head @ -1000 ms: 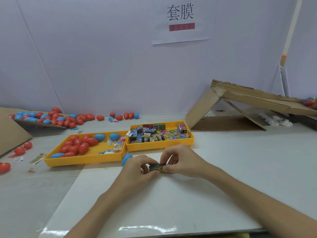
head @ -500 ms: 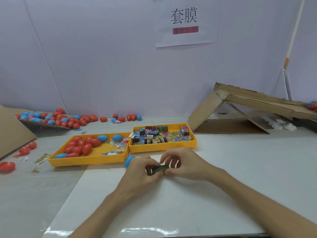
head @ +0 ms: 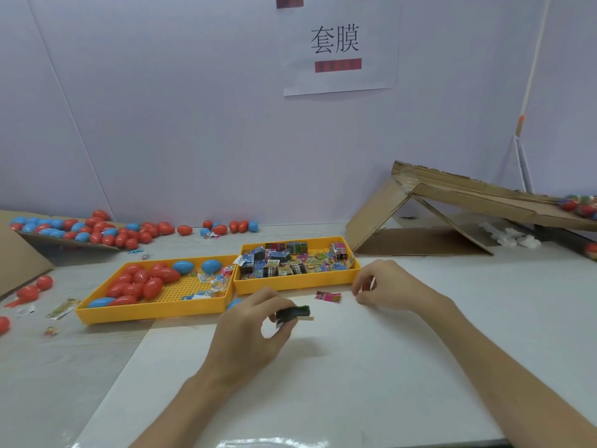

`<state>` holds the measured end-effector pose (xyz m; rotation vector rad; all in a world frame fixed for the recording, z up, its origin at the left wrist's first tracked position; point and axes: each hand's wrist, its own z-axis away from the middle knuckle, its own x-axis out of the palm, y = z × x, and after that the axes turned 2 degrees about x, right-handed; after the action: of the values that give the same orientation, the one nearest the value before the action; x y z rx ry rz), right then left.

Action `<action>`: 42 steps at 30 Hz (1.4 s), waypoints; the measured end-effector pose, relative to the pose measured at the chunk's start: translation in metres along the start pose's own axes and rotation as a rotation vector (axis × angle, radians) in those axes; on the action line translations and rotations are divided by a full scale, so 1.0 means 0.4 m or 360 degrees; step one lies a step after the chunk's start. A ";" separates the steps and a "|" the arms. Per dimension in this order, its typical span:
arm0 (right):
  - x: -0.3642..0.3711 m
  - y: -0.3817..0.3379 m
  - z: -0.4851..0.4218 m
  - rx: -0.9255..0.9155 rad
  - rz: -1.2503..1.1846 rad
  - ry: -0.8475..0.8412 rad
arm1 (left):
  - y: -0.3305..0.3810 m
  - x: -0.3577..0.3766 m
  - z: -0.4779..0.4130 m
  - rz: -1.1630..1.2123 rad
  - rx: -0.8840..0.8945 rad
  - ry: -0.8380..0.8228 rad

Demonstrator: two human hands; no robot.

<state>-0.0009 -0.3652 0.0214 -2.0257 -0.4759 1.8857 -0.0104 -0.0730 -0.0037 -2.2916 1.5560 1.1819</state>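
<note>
The right hand [head: 384, 286] has drawn away, loosely curled and empty; the left hand [head: 252, 331] pinches the dark box [head: 292, 313].

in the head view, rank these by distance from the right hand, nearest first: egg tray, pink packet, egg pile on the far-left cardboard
1. pink packet, on the table just left of the right hand.
2. egg tray, further left.
3. egg pile, far left by the wall.

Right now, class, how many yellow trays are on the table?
2. The left tray holds red and blue eggs; the right tray, beside it, holds small printed boxes. None appears hidden.
</note>
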 end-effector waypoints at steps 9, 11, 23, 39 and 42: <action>0.003 0.002 -0.001 0.0059 0.0068 -0.0046 | 0.002 0.003 0.001 0.0112 0.0198 0.0139; 0.005 0.003 -0.001 0.0059 0.0087 -0.0063 | 0.002 0.003 0.002 0.0110 0.0200 0.0154; 0.003 0.002 0.003 -0.0036 0.0149 -0.0121 | 0.005 0.005 0.002 0.0076 0.0222 0.0203; 0.011 -0.113 0.048 -0.0519 -0.1068 -0.0002 | 0.011 0.000 0.001 0.0107 0.0147 0.0347; 0.034 -0.118 0.046 -0.0547 -0.0742 -0.0030 | 0.008 0.001 0.000 0.0173 0.0122 0.0343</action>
<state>-0.0193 -0.3168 0.0294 -1.8705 -1.2296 1.6165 -0.0129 -0.0748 -0.0031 -2.3773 1.7862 0.9041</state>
